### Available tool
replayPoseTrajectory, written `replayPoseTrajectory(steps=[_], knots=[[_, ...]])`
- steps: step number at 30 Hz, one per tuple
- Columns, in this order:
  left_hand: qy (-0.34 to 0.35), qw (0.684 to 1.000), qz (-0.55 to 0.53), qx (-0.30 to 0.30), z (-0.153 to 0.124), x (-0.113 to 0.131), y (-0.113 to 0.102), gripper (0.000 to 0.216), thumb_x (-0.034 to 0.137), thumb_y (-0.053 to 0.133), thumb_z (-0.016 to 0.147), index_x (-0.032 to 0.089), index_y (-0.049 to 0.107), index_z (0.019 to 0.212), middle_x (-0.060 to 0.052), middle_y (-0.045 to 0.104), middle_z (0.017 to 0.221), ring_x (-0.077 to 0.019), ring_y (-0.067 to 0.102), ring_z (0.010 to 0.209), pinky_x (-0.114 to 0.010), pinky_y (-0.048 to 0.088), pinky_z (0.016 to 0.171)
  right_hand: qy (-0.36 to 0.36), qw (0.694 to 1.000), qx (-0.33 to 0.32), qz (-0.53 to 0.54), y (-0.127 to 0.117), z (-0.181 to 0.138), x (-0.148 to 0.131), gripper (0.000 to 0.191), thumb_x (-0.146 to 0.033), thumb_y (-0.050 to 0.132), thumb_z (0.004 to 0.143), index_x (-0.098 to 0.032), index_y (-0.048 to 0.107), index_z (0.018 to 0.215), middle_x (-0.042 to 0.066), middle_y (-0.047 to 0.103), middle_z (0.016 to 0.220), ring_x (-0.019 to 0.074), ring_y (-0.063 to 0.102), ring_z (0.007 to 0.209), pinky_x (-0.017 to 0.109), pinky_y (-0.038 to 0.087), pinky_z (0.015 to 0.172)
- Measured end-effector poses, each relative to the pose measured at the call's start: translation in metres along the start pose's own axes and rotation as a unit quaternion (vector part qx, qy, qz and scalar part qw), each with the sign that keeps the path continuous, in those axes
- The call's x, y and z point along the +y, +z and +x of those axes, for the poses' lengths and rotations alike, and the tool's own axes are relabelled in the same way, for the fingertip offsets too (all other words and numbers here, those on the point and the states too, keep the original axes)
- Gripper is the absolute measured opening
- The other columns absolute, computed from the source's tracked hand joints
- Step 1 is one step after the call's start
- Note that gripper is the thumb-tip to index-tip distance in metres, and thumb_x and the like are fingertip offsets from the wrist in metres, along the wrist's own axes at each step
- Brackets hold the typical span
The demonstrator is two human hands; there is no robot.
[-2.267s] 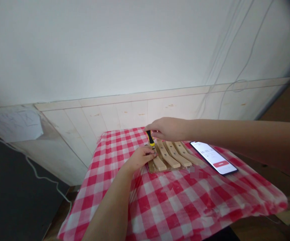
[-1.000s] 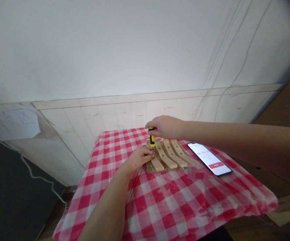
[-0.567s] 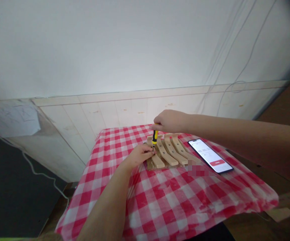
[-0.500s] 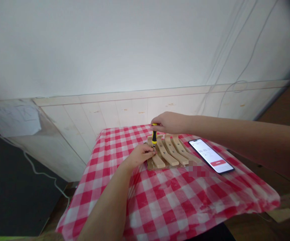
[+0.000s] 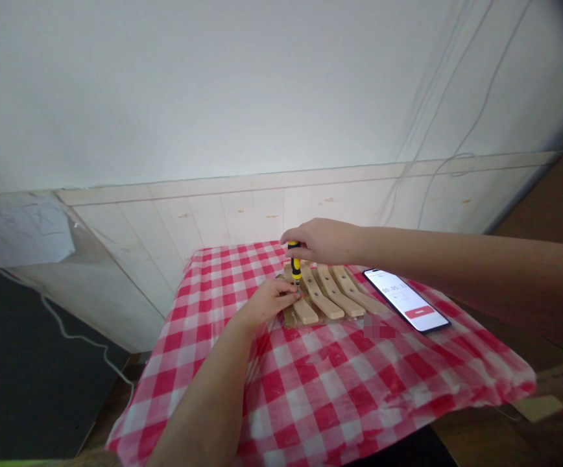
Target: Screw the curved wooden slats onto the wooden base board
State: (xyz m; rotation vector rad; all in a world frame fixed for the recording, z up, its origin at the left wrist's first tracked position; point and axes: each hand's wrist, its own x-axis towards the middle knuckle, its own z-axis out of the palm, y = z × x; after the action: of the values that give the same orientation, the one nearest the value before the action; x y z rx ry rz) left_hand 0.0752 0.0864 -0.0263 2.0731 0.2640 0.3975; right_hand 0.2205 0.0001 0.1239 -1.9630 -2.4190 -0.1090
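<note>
My right hand (image 5: 313, 239) grips the top of a black and yellow screwdriver (image 5: 296, 269) from above. The screwdriver stands nearly upright, tip down, over the leftmost curved wooden slat (image 5: 307, 313). Close to its tip, my left hand (image 5: 269, 301) rests at the slat's left side with thumb and fingers pinched together. Whatever lies between those fingertips is too small to make out. Several more curved wooden slats (image 5: 329, 306) with dark screws or holes lie side by side to the right, on a brownish sheet.
A red-and-white checked cloth (image 5: 320, 395) covers the table. To the right of the slats lies a phone (image 5: 405, 301) with a timer on its screen. A white wall with wood panelling (image 5: 242, 211) stands behind the table. A blurred patch covers a spot near the slats.
The screwdriver's top has tilted slightly left along with my right hand, its tip staying at the leftmost slat. My left hand keeps its place. The whole view has shifted a little.
</note>
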Motion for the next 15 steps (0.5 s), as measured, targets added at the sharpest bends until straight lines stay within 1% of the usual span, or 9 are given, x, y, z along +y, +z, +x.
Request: replayPoseTrajectory(steps=[2, 3, 5, 7, 9, 11, 13, 15], knots=[[-0.001, 1.000, 0.013, -0.005, 0.000, 0.001, -0.001, 0.027, 0.030, 0.055, 0.084, 0.011, 0.067, 0.070, -0.004, 0.063, 0.075, -0.0128, 0.053, 0.071, -0.022, 0.041, 0.065, -0.034, 0.999, -0.008, 0.034, -0.002, -0.003, -0.001, 0.034, -0.026, 0.044, 0.088, -0.018, 0.061, 0.117, 0.008, 0.071, 0.098, 0.0167, 0.061, 0.079, 0.026, 0.036, 0.063], [-0.004, 1.000, 0.016, -0.005, 0.000, 0.001, -0.001, 0.027, 0.030, 0.055, 0.084, 0.011, 0.067, 0.069, -0.004, 0.063, 0.074, -0.0128, 0.053, 0.071, -0.022, 0.041, 0.065, -0.041, 0.998, -0.014, 0.041, -0.004, -0.005, -0.001, 0.035, -0.024, 0.045, 0.087, -0.018, 0.061, 0.118, 0.007, 0.071, 0.097, 0.0157, 0.061, 0.076, 0.025, 0.036, 0.063], [-0.012, 1.000, 0.011, -0.006, -0.001, 0.001, -0.001, 0.026, 0.030, 0.056, 0.084, 0.011, 0.068, 0.070, -0.004, 0.064, 0.075, -0.0128, 0.053, 0.071, -0.022, 0.041, 0.065, -0.031, 0.999, -0.030, 0.030, -0.010, -0.006, -0.001, 0.031, -0.025, 0.046, 0.086, -0.017, 0.065, 0.109, 0.007, 0.071, 0.087, 0.0146, 0.058, 0.068, 0.026, 0.035, 0.059], [-0.023, 1.000, -0.002, -0.007, -0.002, 0.001, -0.002, 0.024, 0.030, 0.057, 0.084, 0.011, 0.070, 0.076, -0.004, 0.066, 0.077, -0.0130, 0.055, 0.071, -0.022, 0.042, 0.064, -0.008, 0.999, -0.042, -0.004, -0.014, -0.005, 0.000, 0.030, -0.036, 0.047, 0.086, -0.016, 0.069, 0.094, 0.007, 0.069, 0.075, 0.0146, 0.054, 0.060, 0.027, 0.032, 0.055], [-0.035, 0.999, -0.012, -0.010, -0.003, 0.001, -0.002, 0.023, 0.030, 0.058, 0.084, 0.012, 0.072, 0.082, -0.004, 0.068, 0.081, -0.0134, 0.056, 0.072, -0.022, 0.043, 0.065, 0.007, 0.998, -0.041, -0.041, -0.013, -0.002, 0.002, 0.040, -0.048, 0.047, 0.086, -0.015, 0.069, 0.080, 0.008, 0.066, 0.067, 0.0155, 0.051, 0.056, 0.028, 0.029, 0.053], [-0.047, 0.999, -0.014, -0.011, -0.003, 0.001, -0.002, 0.024, 0.031, 0.057, 0.084, 0.012, 0.072, 0.083, -0.005, 0.069, 0.081, -0.0134, 0.057, 0.072, -0.022, 0.044, 0.065, 0.008, 0.998, -0.028, -0.052, -0.009, 0.000, 0.003, 0.044, -0.051, 0.044, 0.086, -0.015, 0.068, 0.076, 0.008, 0.065, 0.065, 0.0160, 0.050, 0.056, 0.029, 0.028, 0.053], [-0.051, 0.999, -0.012, -0.008, -0.003, 0.002, -0.002, 0.024, 0.031, 0.058, 0.084, 0.011, 0.072, 0.082, -0.005, 0.069, 0.080, -0.0135, 0.058, 0.072, -0.022, 0.044, 0.066, -0.005, 1.000, -0.012, -0.026, -0.003, -0.001, 0.003, 0.039, -0.044, 0.042, 0.088, -0.015, 0.068, 0.083, 0.009, 0.067, 0.070, 0.0159, 0.052, 0.058, 0.029, 0.029, 0.055], [-0.051, 0.999, -0.012, -0.002, -0.003, 0.002, -0.002, 0.024, 0.031, 0.058, 0.083, 0.011, 0.072, 0.081, -0.005, 0.069, 0.082, -0.0139, 0.058, 0.074, -0.022, 0.045, 0.067, -0.025, 1.000, -0.004, 0.017, -0.001, -0.004, 0.002, 0.034, -0.037, 0.044, 0.088, -0.016, 0.068, 0.098, 0.008, 0.070, 0.082, 0.0159, 0.056, 0.066, 0.028, 0.033, 0.058]])
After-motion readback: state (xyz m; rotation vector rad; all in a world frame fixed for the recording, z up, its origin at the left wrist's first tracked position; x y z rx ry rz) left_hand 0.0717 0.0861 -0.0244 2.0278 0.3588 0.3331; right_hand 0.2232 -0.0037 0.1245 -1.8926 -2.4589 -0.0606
